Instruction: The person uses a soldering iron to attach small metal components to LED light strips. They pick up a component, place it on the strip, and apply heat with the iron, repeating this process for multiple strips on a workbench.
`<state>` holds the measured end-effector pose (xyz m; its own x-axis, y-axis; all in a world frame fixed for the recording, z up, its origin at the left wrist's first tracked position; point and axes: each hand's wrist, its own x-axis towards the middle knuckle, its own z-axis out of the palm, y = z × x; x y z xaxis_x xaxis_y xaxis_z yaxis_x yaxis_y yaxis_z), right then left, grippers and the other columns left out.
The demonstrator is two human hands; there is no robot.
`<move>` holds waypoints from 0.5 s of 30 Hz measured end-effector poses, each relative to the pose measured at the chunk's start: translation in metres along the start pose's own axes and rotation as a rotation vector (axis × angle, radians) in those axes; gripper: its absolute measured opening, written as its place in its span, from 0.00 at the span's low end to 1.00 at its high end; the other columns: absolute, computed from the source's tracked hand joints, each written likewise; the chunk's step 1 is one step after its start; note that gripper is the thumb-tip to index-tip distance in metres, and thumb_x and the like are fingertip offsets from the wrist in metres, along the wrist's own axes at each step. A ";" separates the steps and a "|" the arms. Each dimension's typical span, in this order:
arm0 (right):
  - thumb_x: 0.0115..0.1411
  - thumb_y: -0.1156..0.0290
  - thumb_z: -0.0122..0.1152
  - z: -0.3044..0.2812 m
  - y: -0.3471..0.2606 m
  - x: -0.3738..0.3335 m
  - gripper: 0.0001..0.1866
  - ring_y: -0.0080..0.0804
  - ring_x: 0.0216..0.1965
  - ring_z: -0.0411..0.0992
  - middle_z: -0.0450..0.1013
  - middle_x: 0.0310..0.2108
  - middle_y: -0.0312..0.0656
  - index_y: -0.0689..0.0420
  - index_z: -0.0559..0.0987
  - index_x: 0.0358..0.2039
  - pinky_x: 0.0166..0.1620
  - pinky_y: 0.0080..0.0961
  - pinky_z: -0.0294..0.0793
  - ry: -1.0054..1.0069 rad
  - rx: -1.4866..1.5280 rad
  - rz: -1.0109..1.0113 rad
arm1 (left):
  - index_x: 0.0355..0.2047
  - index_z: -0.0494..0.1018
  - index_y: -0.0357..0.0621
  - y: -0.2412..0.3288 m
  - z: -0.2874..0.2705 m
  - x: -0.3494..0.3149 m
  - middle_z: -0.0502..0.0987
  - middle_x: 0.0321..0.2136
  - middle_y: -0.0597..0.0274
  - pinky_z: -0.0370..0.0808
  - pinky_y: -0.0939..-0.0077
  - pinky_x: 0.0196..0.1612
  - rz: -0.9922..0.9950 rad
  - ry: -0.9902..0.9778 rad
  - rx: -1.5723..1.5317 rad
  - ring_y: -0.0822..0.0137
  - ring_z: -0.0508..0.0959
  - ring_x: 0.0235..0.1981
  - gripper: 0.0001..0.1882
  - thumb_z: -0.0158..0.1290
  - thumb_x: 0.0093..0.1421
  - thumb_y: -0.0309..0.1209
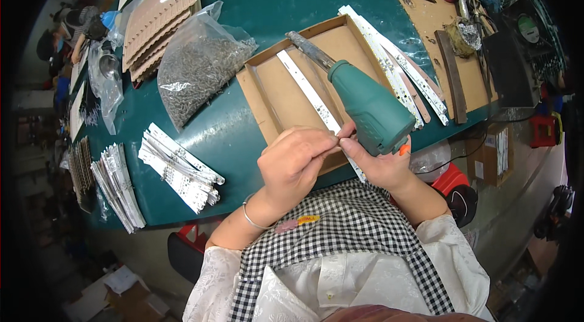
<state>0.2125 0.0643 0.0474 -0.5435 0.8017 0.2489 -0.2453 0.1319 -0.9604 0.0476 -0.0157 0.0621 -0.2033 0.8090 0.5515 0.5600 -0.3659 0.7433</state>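
- White strip (304,85): laid over cardboard tray (347,43) on table (234,130).
- Left hand (293,155): fingertips closed, strip pinched.
- Right hand (384,168): strip pinched by thumb and finger; partly hidden by green tool (372,108).

Cardboard tray (271,88), plastic tool (370,100), perhaps glossy strip (307,89)

Honestly can't tell what's between your fingertips (329,142) by the near edge of the tray (350,43), and the green tool (370,105) hides some of your right hand (384,168).
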 end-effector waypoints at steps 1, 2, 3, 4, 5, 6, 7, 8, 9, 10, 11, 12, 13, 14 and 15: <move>0.57 0.84 0.69 0.001 0.001 -0.001 0.16 0.27 0.41 0.80 0.80 0.40 0.44 0.64 0.77 0.45 0.46 0.23 0.80 0.011 0.031 0.012 | 0.33 0.81 0.39 0.000 0.000 0.000 0.83 0.30 0.57 0.80 0.70 0.36 0.018 0.002 0.016 0.59 0.83 0.32 0.10 0.65 0.49 0.17; 0.58 0.84 0.68 0.000 0.001 0.000 0.15 0.26 0.40 0.79 0.80 0.39 0.43 0.64 0.76 0.46 0.44 0.23 0.80 0.006 0.004 0.002 | 0.33 0.81 0.38 -0.001 0.001 0.000 0.83 0.30 0.58 0.80 0.70 0.36 0.035 0.004 0.032 0.59 0.83 0.32 0.10 0.66 0.48 0.17; 0.58 0.85 0.66 0.000 0.000 0.000 0.15 0.25 0.39 0.78 0.79 0.38 0.42 0.64 0.76 0.46 0.42 0.22 0.79 0.001 -0.022 -0.009 | 0.32 0.80 0.38 -0.001 0.001 0.000 0.83 0.29 0.58 0.80 0.70 0.36 0.053 0.006 0.048 0.59 0.83 0.32 0.10 0.66 0.48 0.17; 0.59 0.85 0.65 0.000 -0.001 0.001 0.15 0.25 0.37 0.77 0.78 0.37 0.42 0.65 0.76 0.47 0.41 0.22 0.78 -0.007 -0.049 -0.021 | 0.32 0.80 0.38 0.000 0.001 0.001 0.83 0.29 0.57 0.80 0.70 0.35 0.043 0.007 0.039 0.59 0.83 0.31 0.10 0.66 0.48 0.17; 0.59 0.85 0.65 0.000 -0.001 0.001 0.15 0.25 0.37 0.77 0.78 0.37 0.41 0.65 0.76 0.46 0.41 0.22 0.78 -0.008 -0.067 -0.020 | 0.32 0.80 0.38 0.002 0.001 0.002 0.83 0.29 0.57 0.80 0.71 0.35 0.033 0.009 0.031 0.58 0.83 0.31 0.10 0.66 0.48 0.17; 0.59 0.85 0.65 -0.001 -0.001 0.001 0.14 0.25 0.37 0.77 0.78 0.37 0.41 0.65 0.76 0.46 0.40 0.22 0.78 -0.009 -0.085 -0.019 | 0.32 0.80 0.38 0.003 0.001 0.002 0.83 0.29 0.56 0.80 0.71 0.35 0.023 0.011 0.022 0.58 0.83 0.31 0.10 0.66 0.48 0.17; 0.59 0.85 0.65 -0.001 -0.002 0.001 0.14 0.24 0.37 0.77 0.78 0.37 0.41 0.65 0.77 0.45 0.40 0.22 0.78 -0.012 -0.102 -0.018 | 0.32 0.81 0.37 0.003 0.001 0.002 0.83 0.29 0.56 0.80 0.71 0.35 -0.010 0.003 0.014 0.58 0.84 0.31 0.10 0.66 0.48 0.17; 0.59 0.85 0.65 -0.001 -0.003 0.001 0.14 0.24 0.37 0.77 0.78 0.36 0.41 0.64 0.77 0.45 0.40 0.22 0.78 -0.014 -0.104 -0.009 | 0.32 0.81 0.37 0.004 0.001 0.001 0.83 0.29 0.55 0.80 0.71 0.35 -0.044 -0.004 0.005 0.58 0.84 0.30 0.10 0.66 0.48 0.17; 0.58 0.85 0.65 0.000 -0.004 0.001 0.14 0.25 0.37 0.77 0.78 0.36 0.41 0.64 0.77 0.45 0.40 0.22 0.78 -0.015 -0.107 0.001 | 0.32 0.81 0.36 0.004 0.001 0.001 0.84 0.29 0.54 0.80 0.71 0.35 -0.078 -0.012 -0.003 0.58 0.84 0.30 0.10 0.66 0.48 0.17; 0.58 0.85 0.65 0.000 -0.005 0.001 0.14 0.25 0.36 0.77 0.78 0.36 0.41 0.64 0.77 0.45 0.39 0.22 0.78 -0.017 -0.109 0.011 | 0.31 0.81 0.35 0.003 0.000 -0.001 0.84 0.29 0.53 0.80 0.72 0.35 -0.128 -0.020 -0.059 0.59 0.84 0.31 0.10 0.67 0.47 0.16; 0.58 0.85 0.65 -0.001 -0.005 0.002 0.13 0.25 0.36 0.77 0.78 0.36 0.41 0.64 0.77 0.44 0.39 0.22 0.78 -0.032 -0.120 0.002 | 0.31 0.81 0.33 0.001 0.000 -0.004 0.84 0.30 0.52 0.81 0.72 0.36 -0.177 -0.029 -0.114 0.59 0.85 0.31 0.09 0.67 0.47 0.16; 0.58 0.85 0.65 -0.002 -0.005 0.004 0.13 0.25 0.36 0.77 0.78 0.36 0.41 0.64 0.77 0.44 0.39 0.22 0.78 -0.047 -0.131 -0.008 | 0.30 0.81 0.32 0.000 -0.001 -0.006 0.84 0.30 0.51 0.81 0.72 0.36 -0.226 -0.038 -0.170 0.60 0.85 0.32 0.09 0.67 0.47 0.15; 0.58 0.85 0.65 -0.003 -0.005 0.005 0.13 0.24 0.36 0.77 0.78 0.36 0.41 0.64 0.77 0.44 0.39 0.22 0.78 -0.061 -0.143 -0.017 | 0.30 0.81 0.32 -0.002 -0.001 -0.008 0.85 0.30 0.51 0.81 0.73 0.36 -0.240 -0.041 -0.191 0.61 0.85 0.32 0.09 0.67 0.47 0.15; 0.58 0.86 0.65 -0.004 -0.003 0.004 0.13 0.25 0.36 0.77 0.78 0.35 0.41 0.64 0.77 0.44 0.39 0.22 0.77 -0.057 -0.166 -0.013 | 0.30 0.82 0.32 -0.005 -0.001 -0.009 0.85 0.30 0.51 0.81 0.73 0.36 -0.253 -0.045 -0.211 0.61 0.85 0.32 0.08 0.67 0.47 0.15; 0.58 0.86 0.65 -0.006 0.000 0.002 0.13 0.25 0.36 0.77 0.78 0.35 0.41 0.65 0.78 0.44 0.39 0.22 0.77 -0.052 -0.190 -0.008 | 0.30 0.82 0.32 -0.007 -0.002 -0.010 0.85 0.30 0.51 0.81 0.74 0.36 -0.267 -0.048 -0.232 0.62 0.85 0.32 0.08 0.66 0.48 0.15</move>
<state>0.2162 0.0694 0.0473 -0.5843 0.7693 0.2583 -0.0970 0.2498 -0.9634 0.0442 -0.0220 0.0523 -0.2765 0.9091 0.3116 0.2938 -0.2288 0.9281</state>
